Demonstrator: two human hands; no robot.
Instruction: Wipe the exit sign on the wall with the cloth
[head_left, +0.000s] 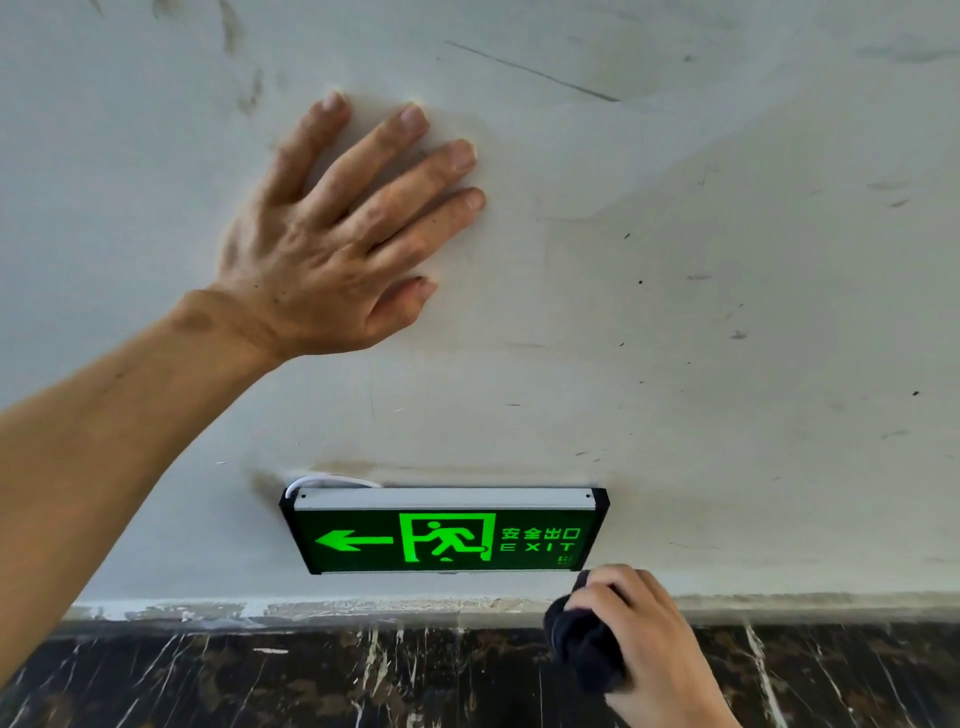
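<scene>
A lit green exit sign (444, 532) with a left arrow, a running figure and the word EXIT hangs low on the white wall, in a black frame with a grey top edge. My left hand (332, 244) lies flat on the wall above the sign, fingers spread, holding nothing. My right hand (644, 639) is just below and right of the sign's lower right corner, closed around a bunched dark cloth (579, 642). The cloth sits a little below the sign and does not touch it.
A white cable (317, 480) loops out behind the sign's top left corner. The scuffed white wall (727, 312) ends at a chipped grey strip (311, 610). Below that runs dark marble-patterned skirting or floor (260, 680).
</scene>
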